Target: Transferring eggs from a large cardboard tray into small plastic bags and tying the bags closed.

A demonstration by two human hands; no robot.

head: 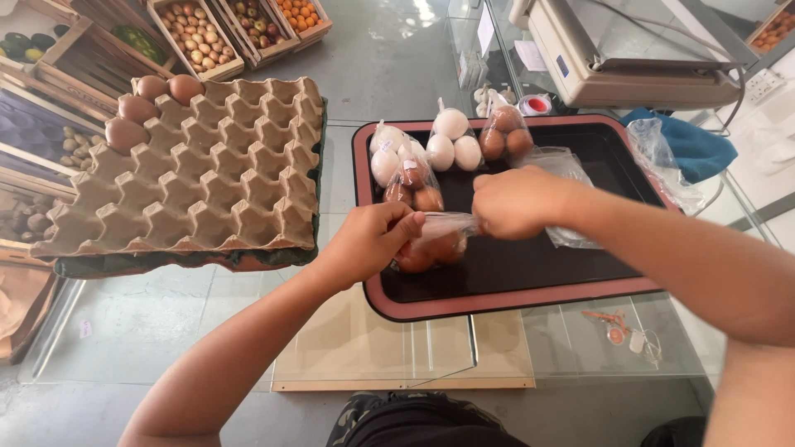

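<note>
Hands (373,240) (513,201) pinching egg bag (435,240)

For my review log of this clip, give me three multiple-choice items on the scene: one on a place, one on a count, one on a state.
1. Where do the brown eggs left in the cardboard egg tray sit?
A. its far left corner
B. its near right corner
C. its middle

2. How many brown eggs lie in that tray?
A. one
B. four
C. ten

3. What is the state of the clear bag of brown eggs between the hands?
A. lying untouched
B. held at its neck by both hands
C. hanging from one hand

Answers: 1 A, since the eggs cluster at the far left corner. 2 B, since four eggs show there. 3 B, since the left hand and right hand both pinch the bag's top over the black tray.
</note>
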